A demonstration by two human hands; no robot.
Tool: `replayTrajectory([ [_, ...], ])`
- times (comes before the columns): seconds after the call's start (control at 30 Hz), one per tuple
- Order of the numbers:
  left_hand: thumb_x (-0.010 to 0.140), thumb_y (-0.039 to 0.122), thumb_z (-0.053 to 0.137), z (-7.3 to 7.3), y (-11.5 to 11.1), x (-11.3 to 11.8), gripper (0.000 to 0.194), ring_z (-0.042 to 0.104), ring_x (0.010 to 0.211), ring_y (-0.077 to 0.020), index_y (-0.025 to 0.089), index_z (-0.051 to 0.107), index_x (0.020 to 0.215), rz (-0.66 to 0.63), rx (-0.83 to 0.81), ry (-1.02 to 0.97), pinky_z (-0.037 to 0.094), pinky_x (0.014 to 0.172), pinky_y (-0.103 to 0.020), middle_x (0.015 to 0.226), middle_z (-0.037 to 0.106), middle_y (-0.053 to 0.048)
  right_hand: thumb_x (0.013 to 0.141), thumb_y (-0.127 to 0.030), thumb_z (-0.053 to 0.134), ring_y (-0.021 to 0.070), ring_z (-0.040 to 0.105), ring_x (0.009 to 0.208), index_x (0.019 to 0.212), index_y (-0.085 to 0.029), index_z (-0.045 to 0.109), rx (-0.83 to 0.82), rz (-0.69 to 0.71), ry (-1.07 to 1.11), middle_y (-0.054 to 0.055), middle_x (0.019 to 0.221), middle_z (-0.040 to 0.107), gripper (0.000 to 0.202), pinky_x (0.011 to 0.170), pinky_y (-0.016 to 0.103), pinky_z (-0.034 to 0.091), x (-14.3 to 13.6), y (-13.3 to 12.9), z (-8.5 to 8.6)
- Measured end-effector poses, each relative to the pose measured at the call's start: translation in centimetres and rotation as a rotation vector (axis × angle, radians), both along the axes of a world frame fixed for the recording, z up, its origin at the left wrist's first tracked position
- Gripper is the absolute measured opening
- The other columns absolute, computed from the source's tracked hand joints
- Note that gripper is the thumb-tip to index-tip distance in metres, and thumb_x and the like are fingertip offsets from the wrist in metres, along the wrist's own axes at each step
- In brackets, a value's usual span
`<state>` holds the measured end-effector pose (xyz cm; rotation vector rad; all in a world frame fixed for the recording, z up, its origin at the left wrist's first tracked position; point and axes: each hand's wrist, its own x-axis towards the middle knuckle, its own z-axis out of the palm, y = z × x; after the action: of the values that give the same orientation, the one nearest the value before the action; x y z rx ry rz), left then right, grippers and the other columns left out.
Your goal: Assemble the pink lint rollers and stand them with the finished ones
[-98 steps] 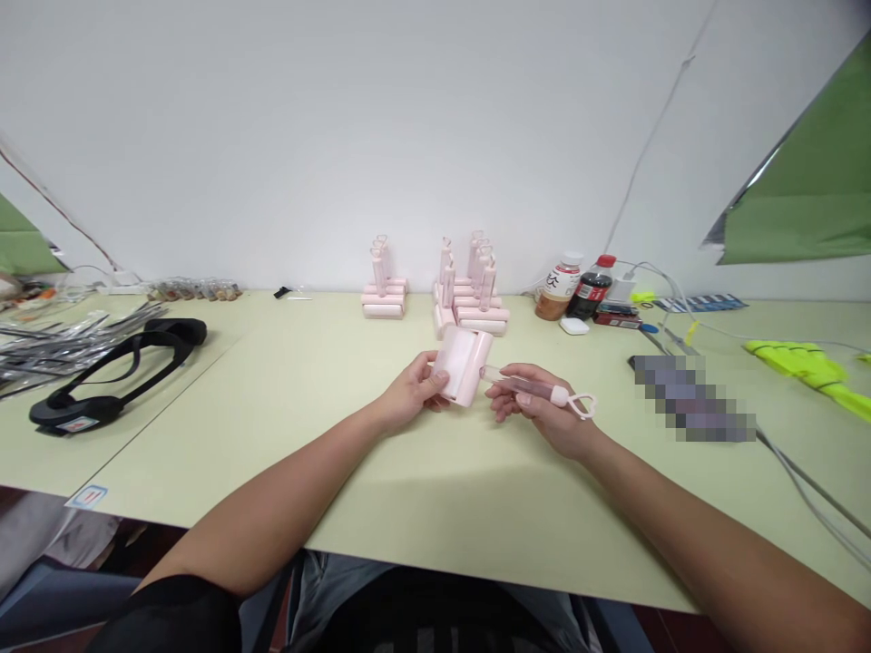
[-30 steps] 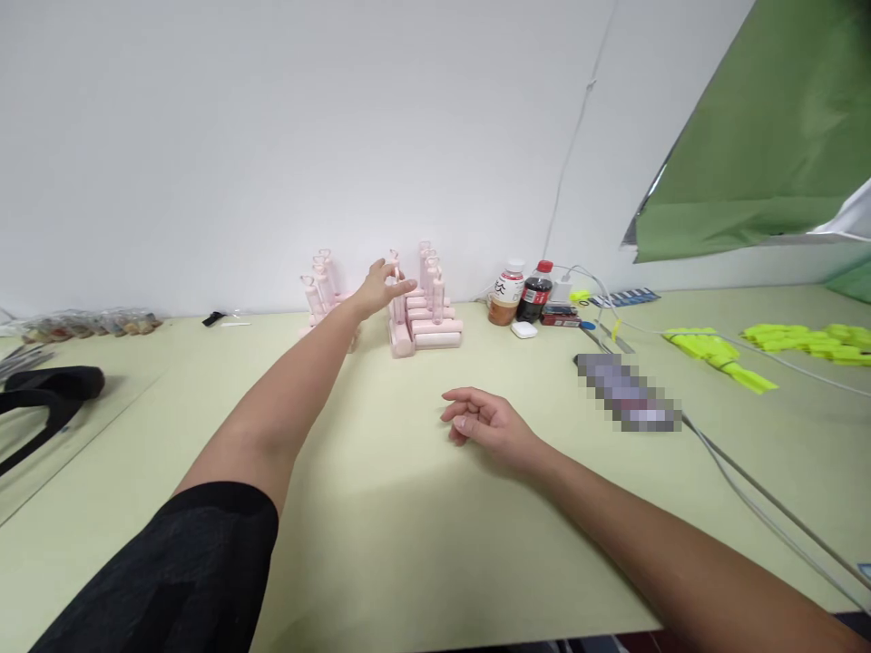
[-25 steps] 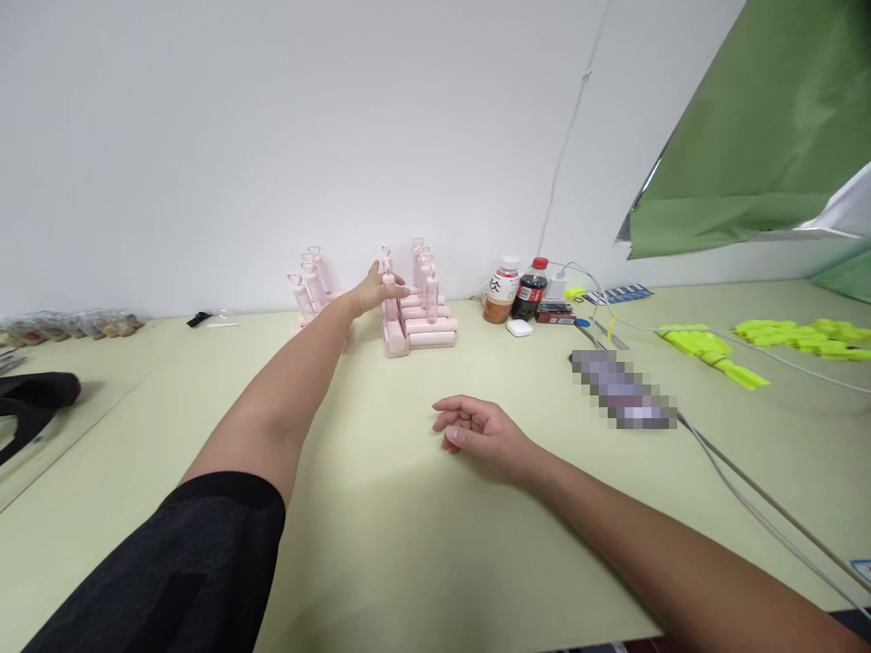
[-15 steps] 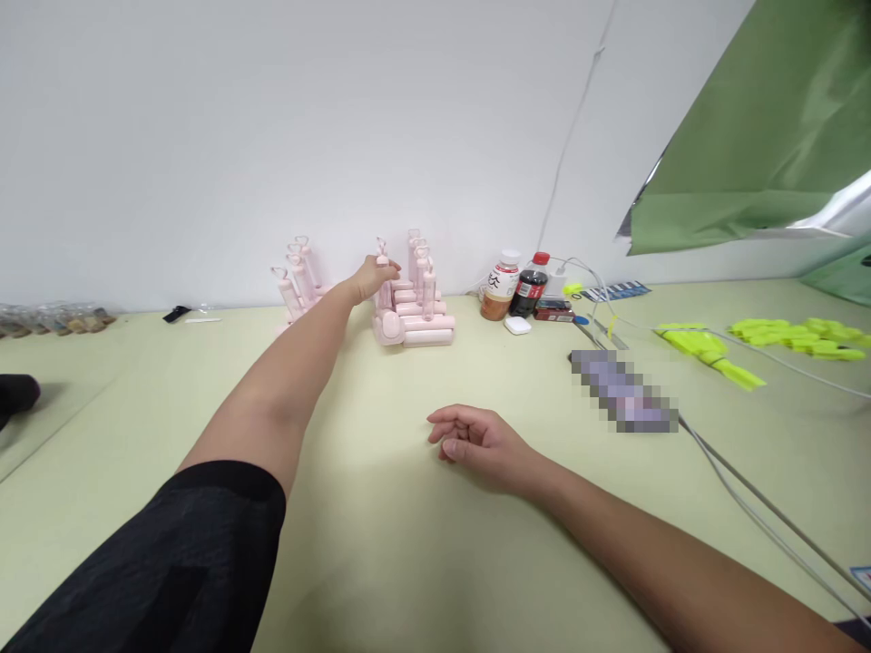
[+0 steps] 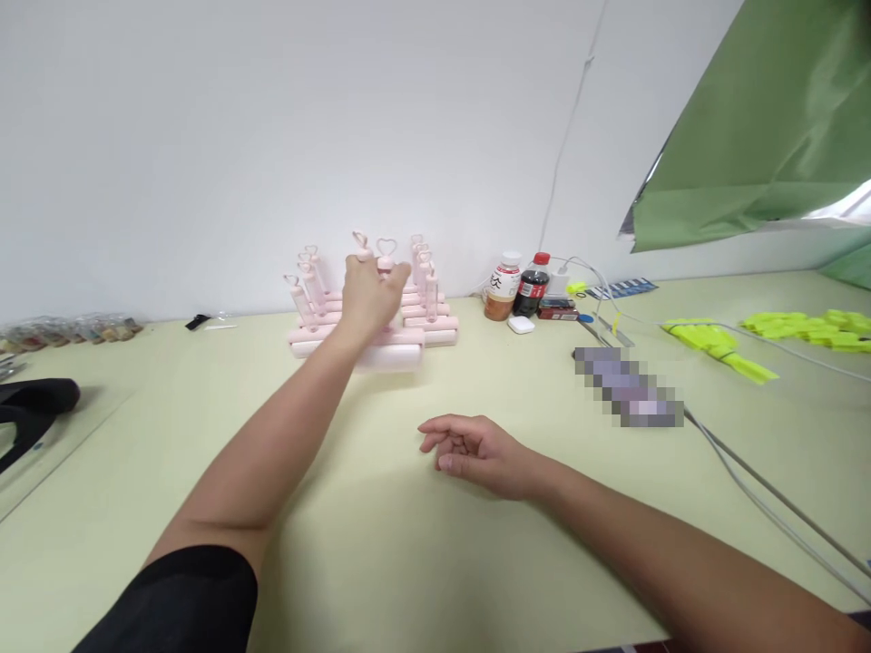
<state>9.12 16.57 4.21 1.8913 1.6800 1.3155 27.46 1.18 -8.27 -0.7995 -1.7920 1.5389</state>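
My left hand is raised above the far middle of the table and grips a pink lint roller by its handle. The handle's heart-shaped loop sticks up above my fingers and the roll hangs below, blurred. Right behind it stand two groups of the same pink lint rollers: a left group and a right stack, handles upright. My right hand rests on the table nearer to me, fingers loosely curled, holding nothing.
A pale green table runs to the white wall. Two drink bottles and a small white case stand right of the stack. Cables, yellow-green pieces, a green sheet on the right; a black headset left.
My left hand reached to the right stack, closed on a roller's handle and has lifted it back toward me. My right hand, earlier holding a roller with the left, stays resting on the table.
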Motion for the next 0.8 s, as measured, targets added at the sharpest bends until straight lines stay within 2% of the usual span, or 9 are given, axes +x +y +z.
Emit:
replayTrajectory([
  [0.07,0.088,0.052,0.051,-0.6,-2.7,1.7,0.034,0.05,0.109,-0.0273,0.019,0.057,0.089,0.005,0.091,0.009,0.038,0.1,-0.04,0.108,0.046,-0.008,0.084,-0.036,0.068,0.0149,0.062,0.084,0.132,-0.023,0.054,0.006,0.003,0.024,0.01,0.118,0.062,0.051,0.078,0.034,0.051,-0.1,0.0,-0.1],
  [0.13,0.089,0.054,0.05,-1.6,-4.6,3.4,0.036,0.051,0.107,-0.0275,0.019,0.059,0.088,-0.046,0.089,-0.001,0.039,0.099,-0.04,0.104,0.047,-0.009,0.083,-0.035,0.069,0.0158,0.063,0.086,0.134,-0.024,0.05,-0.011,-0.054,0.061,0.011,0.121,0.061,0.056,0.078,0.034,0.052,-0.2,0.4,-0.2],
  [0.23,0.089,0.05,0.052,-3.4,-5.4,5.3,0.032,0.046,0.116,-0.0289,0.021,0.063,0.09,-0.162,0.142,0.0,0.037,0.103,-0.04,0.103,0.052,-0.01,0.082,-0.032,0.069,0.0172,0.064,0.087,0.125,-0.022,0.054,-0.049,-0.191,0.075,0.012,0.116,0.064,0.047,0.074,0.033,0.053,-0.1,1.3,-0.3],
  [0.37,0.089,0.047,0.052,-4.3,-3.6,6.0,0.032,0.049,0.113,-0.028,0.02,0.066,0.08,-0.312,0.151,-0.031,0.039,0.1,-0.04,0.096,0.061,-0.009,0.078,-0.029,0.07,0.0162,0.064,0.079,0.108,-0.02,0.059,-0.121,-0.354,0.055,0.009,0.105,0.066,0.034,0.061,0.028,0.053,0.1,2.4,0.0],
  [0.43,0.088,0.053,0.049,-4.1,-2.5,5.8,0.04,0.056,0.099,-0.0255,0.019,0.066,0.076,-0.475,0.122,-0.013,0.044,0.092,-0.038,0.087,0.063,-0.007,0.077,-0.029,0.071,0.0167,0.064,0.077,0.105,-0.02,0.058,-0.169,-0.382,0.049,0.008,0.101,0.067,0.033,0.055,0.026,0.053,0.1,2.6,0.1],
  [0.53,0.091,0.062,0.034,-3.5,-1.2,5.1,0.058,0.06,0.083,-0.0215,0.017,0.069,0.077,-0.718,0.058,0.016,0.046,0.082,-0.035,0.077,0.065,-0.006,0.078,-0.029,0.07,0.0173,0.066,0.075,0.113,-0.021,0.054,-0.209,-0.395,0.061,0.007,0.096,0.067,0.039,0.05,0.025,0.053,0.2,2.7,0.2],
  [0.63,0.091,0.065,0.024,-3.2,0.2,4.5,0.069,0.06,0.077,-0.0196,0.017,0.068,0.07,-0.769,-0.006,-0.016,0.047,0.075,-0.033,0.076,0.067,-0.007,0.081,-0.03,0.068,0.0176,0.067,0.074,0.12,-0.023,0.049,-0.219,-0.403,0.075,0.006,0.095,0.067,0.044,0.048,0.024,0.053,0.3,2.8,0.2],
  [0.7,0.089,0.068,0.028,-3.3,1.2,4.4,0.068,0.061,0.074,-0.0188,0.016,0.063,0.063,-0.76,-0.05,-0.047,0.048,0.072,-0.032,0.076,0.067,-0.007,0.081,-0.03,0.068,0.0176,0.068,0.074,0.121,-0.023,0.048,-0.236,-0.401,0.074,0.007,0.098,0.067,0.045,0.047,0.024,0.054,0.4,2.8,0.2],
  [0.8,0.085,0.072,0.035,-3.3,2.4,4.3,0.066,0.061,0.074,-0.0188,0.016,0.062,0.064,-0.774,-0.103,-0.076,0.049,0.07,-0.033,0.081,0.066,-0.008,0.081,-0.029,0.068,0.0172,0.068,0.075,0.123,-0.022,0.048,-0.27,-0.397,0.065,0.01,0.106,0.065,0.047,0.048,0.024,0.054,0.5,3.0,0.2],
])
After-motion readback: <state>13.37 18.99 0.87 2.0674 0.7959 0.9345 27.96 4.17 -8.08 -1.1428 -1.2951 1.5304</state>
